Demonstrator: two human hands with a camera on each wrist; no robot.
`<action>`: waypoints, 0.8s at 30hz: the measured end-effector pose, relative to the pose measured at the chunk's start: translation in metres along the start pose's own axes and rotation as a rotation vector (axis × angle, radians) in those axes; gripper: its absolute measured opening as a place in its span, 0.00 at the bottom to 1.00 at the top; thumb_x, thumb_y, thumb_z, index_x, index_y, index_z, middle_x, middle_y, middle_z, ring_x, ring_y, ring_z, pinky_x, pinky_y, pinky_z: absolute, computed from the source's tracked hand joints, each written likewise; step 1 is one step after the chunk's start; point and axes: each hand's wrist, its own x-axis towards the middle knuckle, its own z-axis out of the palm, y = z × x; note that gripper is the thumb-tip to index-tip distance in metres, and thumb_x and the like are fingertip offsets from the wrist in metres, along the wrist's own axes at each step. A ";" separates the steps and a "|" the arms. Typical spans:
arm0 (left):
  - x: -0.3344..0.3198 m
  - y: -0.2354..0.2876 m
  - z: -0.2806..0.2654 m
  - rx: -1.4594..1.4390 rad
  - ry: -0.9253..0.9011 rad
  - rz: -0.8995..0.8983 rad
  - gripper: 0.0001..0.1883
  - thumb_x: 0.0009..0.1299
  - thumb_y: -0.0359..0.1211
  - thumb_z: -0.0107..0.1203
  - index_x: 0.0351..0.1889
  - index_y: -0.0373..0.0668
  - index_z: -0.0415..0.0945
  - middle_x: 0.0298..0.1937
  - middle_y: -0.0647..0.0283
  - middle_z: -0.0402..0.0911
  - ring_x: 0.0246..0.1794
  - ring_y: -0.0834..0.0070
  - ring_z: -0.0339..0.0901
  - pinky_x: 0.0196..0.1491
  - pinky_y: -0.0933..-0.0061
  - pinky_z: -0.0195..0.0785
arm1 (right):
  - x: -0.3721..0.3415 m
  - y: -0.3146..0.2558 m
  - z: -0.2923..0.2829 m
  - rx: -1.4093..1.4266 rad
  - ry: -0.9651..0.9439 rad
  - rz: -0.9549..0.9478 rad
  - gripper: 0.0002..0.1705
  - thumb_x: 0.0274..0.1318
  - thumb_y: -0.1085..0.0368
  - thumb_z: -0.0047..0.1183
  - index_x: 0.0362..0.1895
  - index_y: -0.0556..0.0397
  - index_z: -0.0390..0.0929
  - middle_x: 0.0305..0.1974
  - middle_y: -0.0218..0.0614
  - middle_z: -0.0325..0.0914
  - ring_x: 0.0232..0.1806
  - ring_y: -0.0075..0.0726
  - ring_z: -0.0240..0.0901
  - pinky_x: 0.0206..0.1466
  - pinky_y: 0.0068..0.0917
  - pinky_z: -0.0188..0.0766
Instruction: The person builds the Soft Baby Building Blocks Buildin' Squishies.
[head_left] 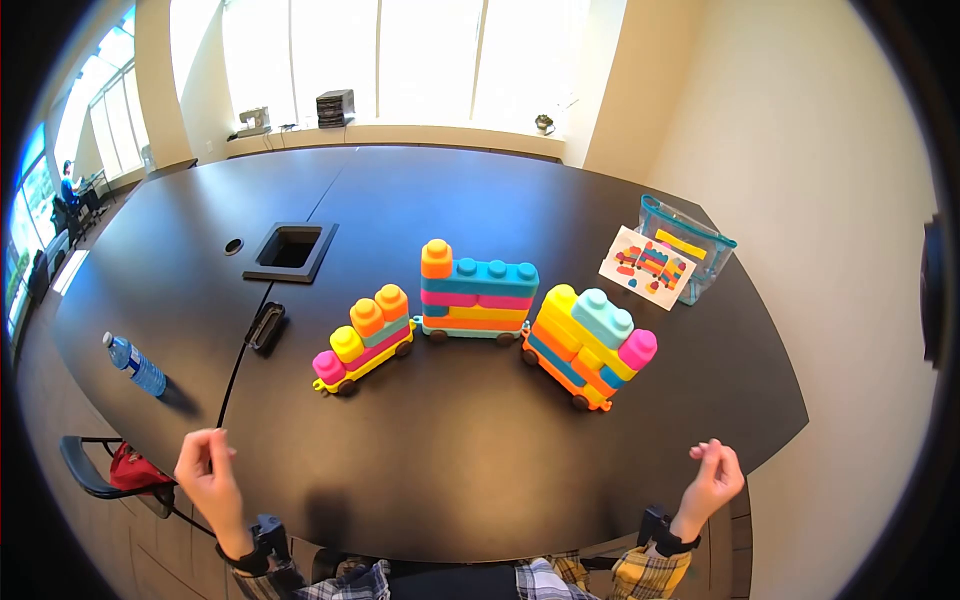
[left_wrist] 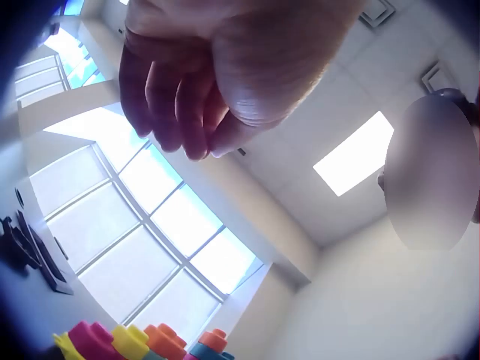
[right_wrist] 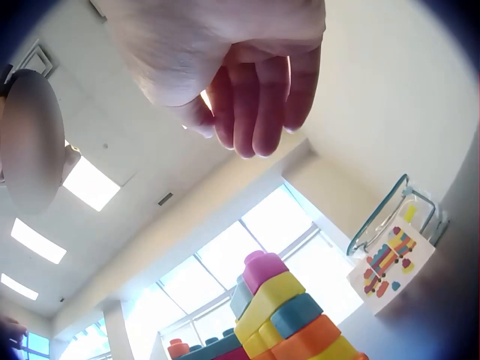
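A toy train of three block-built cars stands on the dark table. Its left car has pink, yellow and orange blocks; the middle car is mostly teal, pink and orange; the right car carries a pink block at its end. My left hand is raised at the near left edge, fingers loosely bent, holding nothing. Opposite it, my right hand is raised the same way and empty. In the wrist views, the fingers of my left hand and right hand curve downward, away from the blocks.
A water bottle stands at the left. Near the table seam are a black object and a recessed box. A picture card leans by a clear bag at the right. A person sits far left.
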 end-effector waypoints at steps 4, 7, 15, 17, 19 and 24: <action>-0.005 -0.042 -0.060 0.105 0.269 -0.077 0.19 0.85 0.38 0.56 0.28 0.43 0.70 0.23 0.75 0.67 0.20 0.91 0.59 0.23 0.84 0.49 | -0.004 -0.007 -0.037 -0.115 0.271 -0.081 0.15 0.75 0.71 0.49 0.32 0.63 0.80 0.28 0.34 0.79 0.29 0.27 0.75 0.37 0.26 0.75; -0.013 -0.062 -0.091 0.203 0.402 -0.122 0.21 0.85 0.41 0.55 0.27 0.44 0.70 0.23 0.75 0.67 0.19 0.92 0.58 0.23 0.84 0.49 | -0.007 -0.015 -0.062 -0.245 0.409 -0.119 0.19 0.78 0.67 0.46 0.29 0.60 0.78 0.26 0.32 0.77 0.29 0.28 0.73 0.38 0.28 0.71; -0.007 -0.087 -0.121 0.297 0.452 -0.173 0.23 0.85 0.44 0.55 0.27 0.44 0.70 0.23 0.76 0.66 0.20 0.91 0.58 0.23 0.83 0.49 | 0.002 -0.020 -0.066 -0.286 0.435 -0.105 0.22 0.80 0.65 0.48 0.28 0.59 0.77 0.24 0.31 0.76 0.28 0.28 0.70 0.37 0.27 0.69; -0.009 -0.086 -0.120 0.298 0.463 -0.179 0.23 0.85 0.44 0.56 0.27 0.44 0.71 0.23 0.76 0.65 0.20 0.91 0.58 0.23 0.83 0.49 | 0.002 -0.019 -0.065 -0.302 0.425 -0.105 0.22 0.80 0.64 0.48 0.28 0.60 0.78 0.24 0.31 0.76 0.27 0.27 0.70 0.37 0.27 0.69; -0.007 -0.082 -0.111 0.276 0.453 -0.154 0.23 0.85 0.44 0.56 0.26 0.44 0.71 0.22 0.76 0.65 0.20 0.91 0.58 0.23 0.83 0.49 | 0.003 -0.016 -0.063 -0.313 0.411 -0.103 0.22 0.80 0.64 0.49 0.28 0.61 0.79 0.24 0.31 0.76 0.27 0.27 0.70 0.36 0.27 0.68; 0.022 -0.093 -0.092 0.136 0.304 -0.208 0.20 0.84 0.43 0.57 0.30 0.43 0.73 0.22 0.75 0.67 0.20 0.91 0.59 0.24 0.84 0.49 | 0.007 -0.013 -0.052 -0.288 0.355 -0.120 0.20 0.79 0.66 0.51 0.29 0.62 0.80 0.24 0.32 0.77 0.26 0.26 0.71 0.34 0.25 0.70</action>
